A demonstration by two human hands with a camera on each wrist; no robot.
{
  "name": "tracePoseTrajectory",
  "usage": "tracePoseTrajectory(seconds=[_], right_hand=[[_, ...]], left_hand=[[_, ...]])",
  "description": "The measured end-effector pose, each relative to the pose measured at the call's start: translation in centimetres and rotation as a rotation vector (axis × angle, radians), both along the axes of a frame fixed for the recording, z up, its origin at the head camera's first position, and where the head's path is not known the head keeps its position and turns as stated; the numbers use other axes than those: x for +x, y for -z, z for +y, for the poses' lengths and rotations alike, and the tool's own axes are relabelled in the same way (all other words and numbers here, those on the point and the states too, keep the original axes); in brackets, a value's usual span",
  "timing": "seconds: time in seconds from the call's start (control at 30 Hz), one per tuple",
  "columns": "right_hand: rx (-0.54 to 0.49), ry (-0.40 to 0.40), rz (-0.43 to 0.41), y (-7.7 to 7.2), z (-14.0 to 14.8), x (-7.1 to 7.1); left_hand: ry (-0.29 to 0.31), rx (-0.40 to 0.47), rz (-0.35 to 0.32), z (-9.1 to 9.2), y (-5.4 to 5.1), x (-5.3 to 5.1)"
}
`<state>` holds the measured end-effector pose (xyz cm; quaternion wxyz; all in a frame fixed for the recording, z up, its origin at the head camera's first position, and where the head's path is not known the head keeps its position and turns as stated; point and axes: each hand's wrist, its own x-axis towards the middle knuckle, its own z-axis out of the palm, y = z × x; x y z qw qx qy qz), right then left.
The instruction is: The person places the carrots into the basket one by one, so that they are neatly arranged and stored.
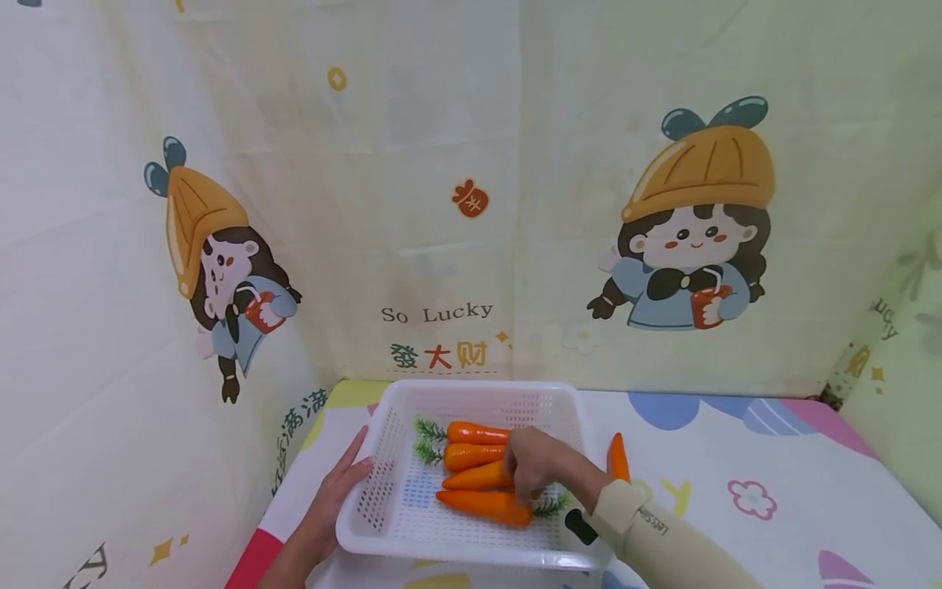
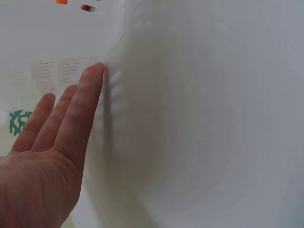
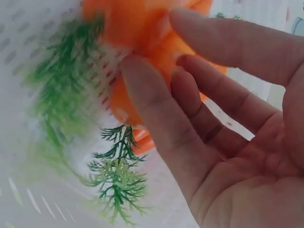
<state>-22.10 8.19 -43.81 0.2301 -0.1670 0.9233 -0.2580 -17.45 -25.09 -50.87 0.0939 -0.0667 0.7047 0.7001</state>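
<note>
A white perforated plastic basket (image 1: 471, 558) holds several orange carrots with feathery green tops, lying side by side. My left hand (image 1: 334, 487) rests against the basket's left side, its straight fingers (image 2: 78, 109) touching the outer wall in the left wrist view. My right hand (image 1: 533, 458) reaches down into the basket over the right ends of the carrots. In the right wrist view, its thumb and fingers (image 3: 156, 104) are spread apart at the carrots, right by the nearest carrot (image 1: 478, 505). Part of the carrots is hidden behind that hand.
Another carrot (image 1: 618, 458) lies on the patterned tablecloth (image 1: 706, 466), just right of the basket. A printed cloth (image 1: 545, 245) hangs behind the table and along both sides. A black object (image 1: 581, 528) sits at the right wrist, above the basket's front right corner.
</note>
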Motion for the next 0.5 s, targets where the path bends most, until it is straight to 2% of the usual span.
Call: tracePoseTrajectory(seconds=[0.27,0.4,0.5], right_hand=[[0.047,0.022,-0.029,-0.6,-0.2,0.2],[0.001,0.034,-0.013,-1.4,0.3,0.0],[-0.077,0.057,-0.017,-2.3,1.0,-0.2]], left_hand=[[-0.004,-0.013,-0.005,0.0,0.0,0.1],[-0.006,-0.006,-0.004,0.1,0.0,0.2],[-0.006,-0.013,-0.005,0.1,0.0,0.1]])
